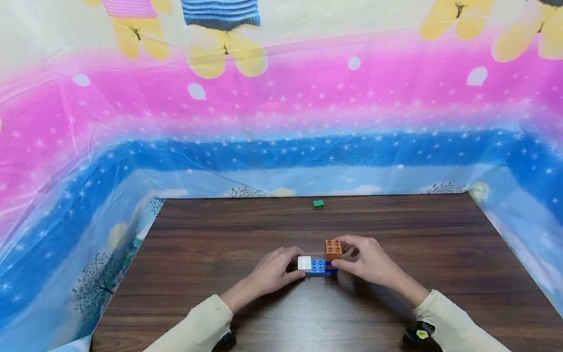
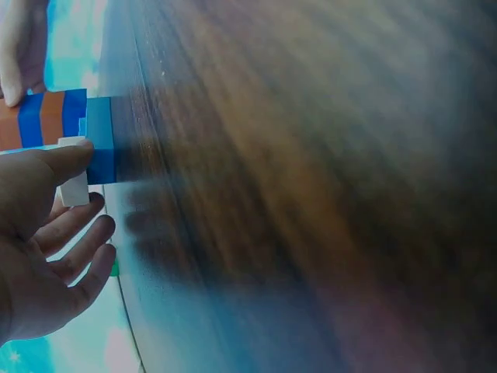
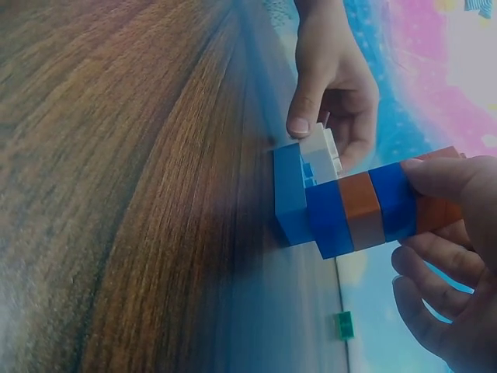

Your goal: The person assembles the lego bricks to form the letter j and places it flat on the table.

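A long light blue toy brick (image 1: 317, 267) lies on the table, a white brick (image 1: 304, 263) on its left end. My left hand (image 1: 274, 270) pinches the white brick, the thumb on the near side and a finger behind it. At the right end stands a stack of alternating dark blue and orange bricks, topped by an orange brick (image 1: 333, 247). Thumb and fingers of my right hand (image 1: 370, 260) hold this stack near its top. The stack's lower dark blue brick (image 3: 329, 221) overlaps the light blue brick in the right wrist view.
A small green brick (image 1: 318, 203) lies near the far edge of the dark wooden table (image 1: 211, 225). Behind and beside the table hangs a patterned pink and blue cloth (image 1: 281, 107).
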The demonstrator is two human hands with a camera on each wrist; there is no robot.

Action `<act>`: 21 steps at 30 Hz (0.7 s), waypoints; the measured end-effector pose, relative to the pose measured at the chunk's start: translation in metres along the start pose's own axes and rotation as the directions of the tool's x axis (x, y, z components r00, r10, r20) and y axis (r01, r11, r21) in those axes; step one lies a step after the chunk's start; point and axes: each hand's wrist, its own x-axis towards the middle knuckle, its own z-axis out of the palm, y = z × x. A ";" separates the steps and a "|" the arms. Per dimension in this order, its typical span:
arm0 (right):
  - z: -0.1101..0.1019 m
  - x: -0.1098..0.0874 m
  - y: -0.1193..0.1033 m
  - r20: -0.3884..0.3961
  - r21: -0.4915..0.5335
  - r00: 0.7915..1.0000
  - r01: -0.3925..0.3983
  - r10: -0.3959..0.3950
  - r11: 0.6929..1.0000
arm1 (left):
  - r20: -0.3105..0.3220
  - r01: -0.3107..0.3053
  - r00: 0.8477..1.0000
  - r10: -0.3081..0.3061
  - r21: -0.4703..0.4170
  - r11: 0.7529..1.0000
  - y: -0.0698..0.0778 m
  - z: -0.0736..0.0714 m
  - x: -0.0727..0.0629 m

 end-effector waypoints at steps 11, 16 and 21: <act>0.000 0.012 0.011 -0.058 0.027 0.998 0.036 -0.034 0.999 | 0.035 0.017 0.999 -0.013 -0.099 0.995 -0.005 -0.006 0.005; 0.001 0.021 0.017 -0.078 0.026 0.997 0.026 -0.024 0.999 | 0.041 0.039 0.999 -0.035 -0.110 0.993 -0.007 -0.011 0.009; 0.002 0.028 0.021 -0.079 0.016 0.997 0.010 -0.008 1.000 | 0.009 0.026 1.000 -0.025 -0.081 0.996 -0.009 -0.012 0.011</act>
